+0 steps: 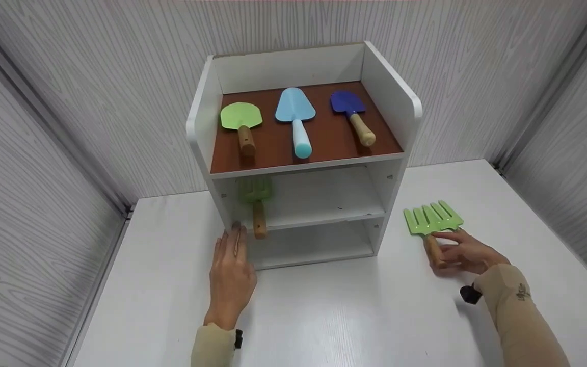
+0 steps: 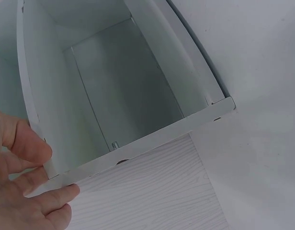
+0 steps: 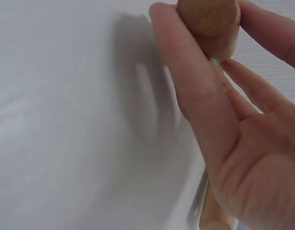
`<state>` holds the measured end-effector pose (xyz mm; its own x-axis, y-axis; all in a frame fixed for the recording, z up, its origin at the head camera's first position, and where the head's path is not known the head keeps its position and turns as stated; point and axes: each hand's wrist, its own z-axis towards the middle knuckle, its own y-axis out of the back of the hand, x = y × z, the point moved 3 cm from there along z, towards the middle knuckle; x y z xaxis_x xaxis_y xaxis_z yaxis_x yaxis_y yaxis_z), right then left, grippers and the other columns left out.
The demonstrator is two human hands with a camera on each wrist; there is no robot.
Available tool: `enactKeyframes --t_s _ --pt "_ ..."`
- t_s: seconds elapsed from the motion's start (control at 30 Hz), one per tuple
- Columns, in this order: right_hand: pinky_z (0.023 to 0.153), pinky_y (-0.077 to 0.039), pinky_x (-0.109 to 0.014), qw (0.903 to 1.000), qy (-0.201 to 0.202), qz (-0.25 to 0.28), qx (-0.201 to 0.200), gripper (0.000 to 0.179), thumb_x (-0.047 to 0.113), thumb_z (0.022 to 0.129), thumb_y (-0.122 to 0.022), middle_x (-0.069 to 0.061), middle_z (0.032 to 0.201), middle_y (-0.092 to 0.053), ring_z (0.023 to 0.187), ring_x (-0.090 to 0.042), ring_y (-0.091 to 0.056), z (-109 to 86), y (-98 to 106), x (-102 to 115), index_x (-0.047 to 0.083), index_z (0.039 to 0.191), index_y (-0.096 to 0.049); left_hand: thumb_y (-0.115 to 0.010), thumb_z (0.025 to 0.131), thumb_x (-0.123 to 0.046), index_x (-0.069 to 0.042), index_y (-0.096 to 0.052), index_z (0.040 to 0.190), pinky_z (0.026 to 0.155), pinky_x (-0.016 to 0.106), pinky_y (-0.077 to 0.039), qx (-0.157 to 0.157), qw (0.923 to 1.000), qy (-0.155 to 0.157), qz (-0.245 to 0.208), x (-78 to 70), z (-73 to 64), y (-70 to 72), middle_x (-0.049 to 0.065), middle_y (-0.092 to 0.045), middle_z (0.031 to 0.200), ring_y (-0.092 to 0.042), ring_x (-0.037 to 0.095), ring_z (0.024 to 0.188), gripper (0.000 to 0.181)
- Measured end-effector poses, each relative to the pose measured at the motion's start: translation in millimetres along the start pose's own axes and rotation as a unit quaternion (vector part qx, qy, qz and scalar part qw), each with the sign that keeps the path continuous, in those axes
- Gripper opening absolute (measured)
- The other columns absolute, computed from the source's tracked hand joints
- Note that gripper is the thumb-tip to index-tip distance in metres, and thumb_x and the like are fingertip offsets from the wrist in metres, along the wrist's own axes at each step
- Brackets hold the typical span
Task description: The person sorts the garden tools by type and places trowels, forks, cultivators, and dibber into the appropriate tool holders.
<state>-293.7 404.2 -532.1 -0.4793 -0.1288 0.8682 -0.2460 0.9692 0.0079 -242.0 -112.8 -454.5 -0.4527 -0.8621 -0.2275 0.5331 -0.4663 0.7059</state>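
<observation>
My right hand [image 1: 469, 253] pinches the brown wooden handle [image 1: 433, 251] of a green hand fork [image 1: 421, 221] between thumb and fingers, right of the shelf unit. The right wrist view shows the round butt of that handle [image 3: 208, 19] from its end. A second wooden handle [image 3: 216, 213] lies partly hidden below the palm. At the white shelf unit [image 1: 303, 167], my left hand [image 1: 231, 280] holds the lower front edge of the left side panel [image 2: 152, 141], thumb on the inner side and fingers outside. Another green hand fork [image 1: 259, 219] lies on the middle shelf, its handle poking out.
On the brown top [image 1: 273, 145] of the unit lie a green trowel [image 1: 241, 116], a light blue trowel [image 1: 296, 109] and a dark blue trowel [image 1: 347, 103] with a pale wooden handle. The white table [image 1: 324, 316] meets grained wall panels behind and at both sides.
</observation>
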Motion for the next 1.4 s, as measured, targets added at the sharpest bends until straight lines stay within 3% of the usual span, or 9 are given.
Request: enactKeyframes --t_s 0.17,0.47,0.73,0.97,1.17,1.4 --pt "0.091 -0.056 -0.039 0.9988 0.013 0.044 0.015 0.088 -0.009 0.089 -0.065 -0.009 0.128 -0.058 0.107 -0.018 -0.064 -0.7 -2 -4 0.000 0.161 -0.014 -0.066 0.081 0.017 0.015 -0.048 0.140 0.108 0.060 -0.039 0.000 1.0000 -0.001 0.005 -0.7 0.2 0.6 0.031 -0.048 0.144 -0.049 0.050 0.129 0.062" --pt "0.090 -0.057 -0.043 0.9963 0.052 0.059 0.033 0.080 -0.008 0.091 -0.065 -0.004 0.120 -0.064 0.107 -0.021 -0.066 -6.9 -6 -6 0.004 0.160 -0.026 -0.065 0.081 0.017 0.016 -0.048 0.140 0.108 0.060 -0.039 -0.004 1.0000 0.000 0.003 0.1 -0.5 0.6 0.031 -0.048 0.143 -0.049 0.051 0.129 0.061" --pt "0.089 -0.058 -0.044 0.9971 0.061 0.033 0.032 0.083 -0.007 0.091 -0.065 -0.006 0.119 -0.062 0.105 -0.022 -0.066 -11.6 -11 -2 0.001 0.160 -0.020 -0.065 0.082 0.017 0.015 -0.047 0.140 0.109 0.060 -0.038 0.006 1.0000 0.004 -0.002 -0.1 -0.2 0.8 0.031 -0.047 0.145 -0.048 0.051 0.130 0.061" --pt "0.090 -0.058 -0.047 0.9952 0.085 0.021 0.043 0.080 -0.012 0.088 -0.064 -0.010 0.122 -0.056 0.104 -0.026 -0.068 -17.2 -15 5 0.009 0.158 -0.032 -0.063 0.081 0.018 0.016 -0.048 0.139 0.109 0.060 -0.039 -0.004 1.0000 -0.002 -0.006 0.7 0.1 0.0 0.032 -0.048 0.144 -0.049 0.052 0.129 0.060" --pt "0.090 -0.057 -0.050 0.9931 0.106 0.003 0.050 0.082 -0.012 0.088 -0.065 -0.012 0.124 -0.055 0.105 -0.031 -0.069 -20.2 -20 11 0.006 0.159 -0.028 -0.062 0.079 0.021 0.017 -0.048 0.139 0.107 0.061 -0.040 -0.015 0.9998 -0.006 -0.012 1.2 0.3 -0.7 0.032 -0.049 0.142 -0.050 0.052 0.127 0.062" --pt "0.087 -0.058 -0.051 0.9932 0.108 0.011 0.040 0.082 -0.012 0.086 -0.068 -0.013 0.123 -0.055 0.102 -0.035 -0.070 -23.3 -27 11 0.008 0.157 -0.035 -0.062 0.080 0.020 0.016 -0.049 0.138 0.108 0.061 -0.039 -0.010 0.9999 -0.001 -0.012 0.9 0.4 -0.3 0.032 -0.049 0.142 -0.049 0.052 0.128 0.060"
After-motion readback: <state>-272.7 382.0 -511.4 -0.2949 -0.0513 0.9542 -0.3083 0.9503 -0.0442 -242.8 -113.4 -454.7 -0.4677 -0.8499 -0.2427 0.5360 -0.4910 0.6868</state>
